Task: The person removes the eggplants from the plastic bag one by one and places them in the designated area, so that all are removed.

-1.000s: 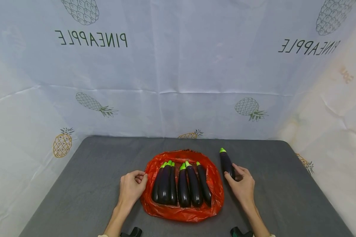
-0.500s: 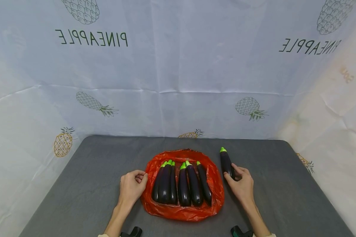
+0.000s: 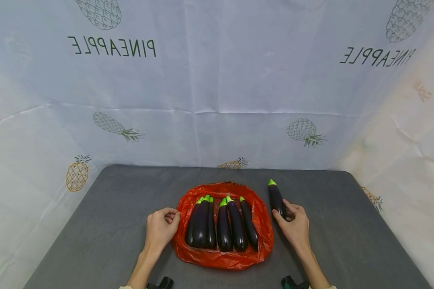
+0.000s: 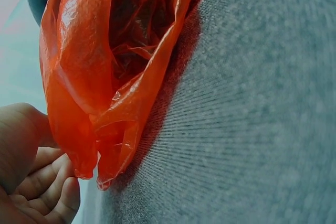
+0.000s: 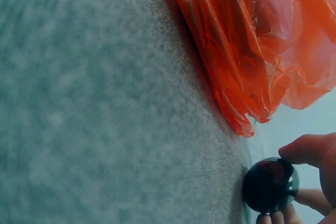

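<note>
My right hand [image 3: 293, 224] grips the lower end of a dark purple eggplant [image 3: 276, 198] with a bright green top, to the right of a red plastic bag. In the right wrist view the round end of that eggplant [image 5: 268, 187] shows between thumb and fingers, right at the cloth. My left hand [image 3: 161, 226] pinches the left edge of the red bag [image 3: 235, 263], its fingers curled. The left wrist view has the thumb and fingers at the bag's folded edge [image 4: 73, 145]. Inside the spread bag several eggplants [image 3: 224, 226] lie side by side, green tops pointing away.
A grey cloth-covered table [image 3: 130, 192] lies beneath everything. Behind and beside it hangs a white curtain [image 3: 202, 80] with pineapple prints. Black straps or mounts [image 3: 162, 283] show near both wrists at the bottom edge.
</note>
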Action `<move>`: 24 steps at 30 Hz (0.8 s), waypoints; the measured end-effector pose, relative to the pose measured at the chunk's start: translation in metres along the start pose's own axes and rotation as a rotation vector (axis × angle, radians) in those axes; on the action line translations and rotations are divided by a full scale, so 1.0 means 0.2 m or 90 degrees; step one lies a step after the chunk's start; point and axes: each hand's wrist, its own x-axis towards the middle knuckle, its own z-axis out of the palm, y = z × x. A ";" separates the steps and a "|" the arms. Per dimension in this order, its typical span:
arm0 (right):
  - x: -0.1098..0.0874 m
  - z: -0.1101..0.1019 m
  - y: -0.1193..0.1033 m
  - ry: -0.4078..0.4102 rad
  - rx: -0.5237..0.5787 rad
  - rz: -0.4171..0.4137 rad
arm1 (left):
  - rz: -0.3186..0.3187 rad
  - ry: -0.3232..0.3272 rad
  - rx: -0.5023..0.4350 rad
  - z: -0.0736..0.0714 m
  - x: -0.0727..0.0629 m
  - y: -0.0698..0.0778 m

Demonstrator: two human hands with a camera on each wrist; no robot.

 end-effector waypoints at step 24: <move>0.00 0.00 0.00 0.067 0.033 0.004 | -0.003 -0.002 -0.004 0.01 0.00 0.00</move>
